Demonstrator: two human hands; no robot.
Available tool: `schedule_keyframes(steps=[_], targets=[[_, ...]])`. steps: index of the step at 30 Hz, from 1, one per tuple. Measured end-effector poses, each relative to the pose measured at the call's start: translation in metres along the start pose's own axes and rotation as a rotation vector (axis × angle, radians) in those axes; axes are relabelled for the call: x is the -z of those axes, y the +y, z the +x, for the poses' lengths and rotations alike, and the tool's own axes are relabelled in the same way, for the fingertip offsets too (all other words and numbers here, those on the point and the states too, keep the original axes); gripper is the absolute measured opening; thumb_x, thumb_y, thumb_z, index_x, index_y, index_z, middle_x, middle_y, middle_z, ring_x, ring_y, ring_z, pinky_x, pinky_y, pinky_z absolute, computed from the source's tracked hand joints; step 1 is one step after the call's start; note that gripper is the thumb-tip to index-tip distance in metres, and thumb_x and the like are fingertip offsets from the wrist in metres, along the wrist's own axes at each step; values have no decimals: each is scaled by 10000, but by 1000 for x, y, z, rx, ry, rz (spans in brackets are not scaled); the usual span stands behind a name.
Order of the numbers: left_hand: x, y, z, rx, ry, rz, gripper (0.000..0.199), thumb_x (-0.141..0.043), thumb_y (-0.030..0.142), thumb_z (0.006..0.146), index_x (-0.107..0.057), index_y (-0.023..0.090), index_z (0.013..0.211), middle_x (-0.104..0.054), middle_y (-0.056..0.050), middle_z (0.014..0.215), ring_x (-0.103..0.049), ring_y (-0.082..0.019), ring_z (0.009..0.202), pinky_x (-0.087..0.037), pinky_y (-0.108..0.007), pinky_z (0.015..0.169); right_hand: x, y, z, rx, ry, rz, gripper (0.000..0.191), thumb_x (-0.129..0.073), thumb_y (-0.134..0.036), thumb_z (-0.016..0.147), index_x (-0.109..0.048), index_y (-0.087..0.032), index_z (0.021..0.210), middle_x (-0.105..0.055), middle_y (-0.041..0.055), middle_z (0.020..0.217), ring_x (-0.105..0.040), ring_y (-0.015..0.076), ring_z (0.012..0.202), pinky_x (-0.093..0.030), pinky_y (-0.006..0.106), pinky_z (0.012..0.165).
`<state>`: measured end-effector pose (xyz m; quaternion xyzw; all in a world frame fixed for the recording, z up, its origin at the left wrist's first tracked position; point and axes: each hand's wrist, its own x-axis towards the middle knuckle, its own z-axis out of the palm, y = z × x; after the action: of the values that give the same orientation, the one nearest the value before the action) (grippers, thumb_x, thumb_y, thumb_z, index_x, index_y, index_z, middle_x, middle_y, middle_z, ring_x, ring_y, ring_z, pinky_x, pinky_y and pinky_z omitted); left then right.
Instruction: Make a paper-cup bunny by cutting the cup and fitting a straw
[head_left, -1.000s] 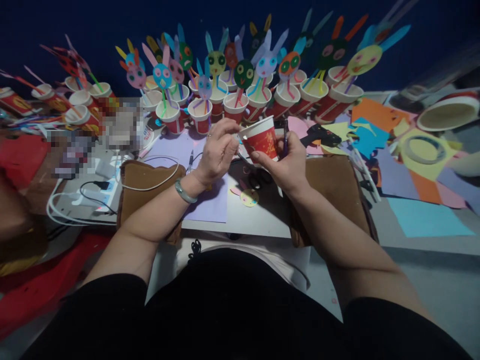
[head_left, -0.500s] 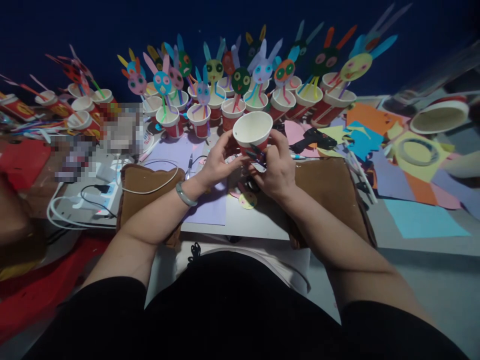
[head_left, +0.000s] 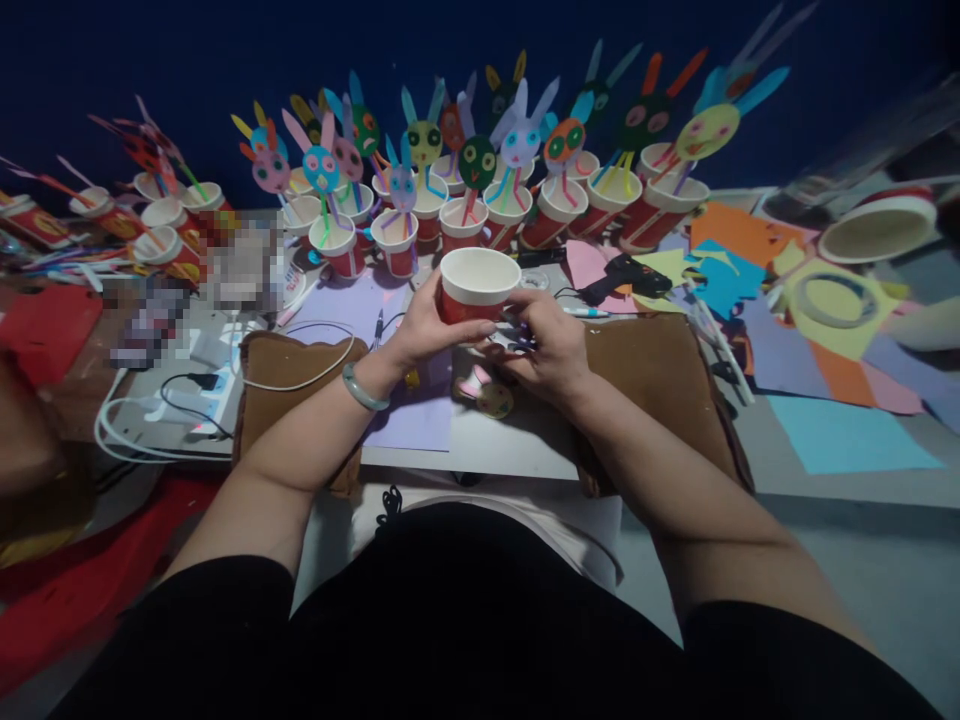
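My left hand (head_left: 426,328) is wrapped round a red paper cup (head_left: 478,285) with a white rim. The cup is upright, its open mouth facing up, and I see nothing inside it. Close against its right side, my right hand (head_left: 553,345) is closed on a pair of scissors (head_left: 516,337), mostly covered by the fingers. On the table below the hands lie a small yellow paper face (head_left: 495,402) and a pink-and-white paper piece (head_left: 474,382). A purple sheet (head_left: 412,425) lies partly under my left forearm.
Several cups with paper rabbit heads (head_left: 478,162) stand along the back. Brown cushions (head_left: 645,400) lie under both forearms. A black glue gun (head_left: 626,282), a tape roll (head_left: 836,300) and coloured paper (head_left: 855,435) are at right. A power strip (head_left: 214,385) with cables is at left.
The cup has moved slightly left and down and turned more upright. My right hand and the scissors have drawn away from the cup's front wall, down to its lower right.
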<state>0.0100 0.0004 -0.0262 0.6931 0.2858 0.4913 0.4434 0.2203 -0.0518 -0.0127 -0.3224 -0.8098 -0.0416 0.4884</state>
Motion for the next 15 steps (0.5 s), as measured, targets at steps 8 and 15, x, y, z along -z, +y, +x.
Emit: schedule_keyframes(steps=[8, 15], targets=[[-5, 16, 0, 155, -88, -352, 946, -939, 608, 643, -538, 235, 1414, -684, -118, 1425, -661, -359, 1365, -491, -525, 1203, 5, -1, 5, -179, 207, 167, 273, -670, -479, 999, -546, -253, 908, -683, 155, 1351, -733, 323, 1169, -655, 563, 911], [-8, 18, -2, 252, -151, -452, 910, -924, 572, 615, -560, 205, 1364, -723, -138, 1395, -644, -387, 1389, -500, -536, 1197, 7, -7, 9, -165, 245, 305, 297, -642, -314, 1013, -420, -273, 821, -761, 67, 1167, -705, 195, 786, -622, 420, 699]])
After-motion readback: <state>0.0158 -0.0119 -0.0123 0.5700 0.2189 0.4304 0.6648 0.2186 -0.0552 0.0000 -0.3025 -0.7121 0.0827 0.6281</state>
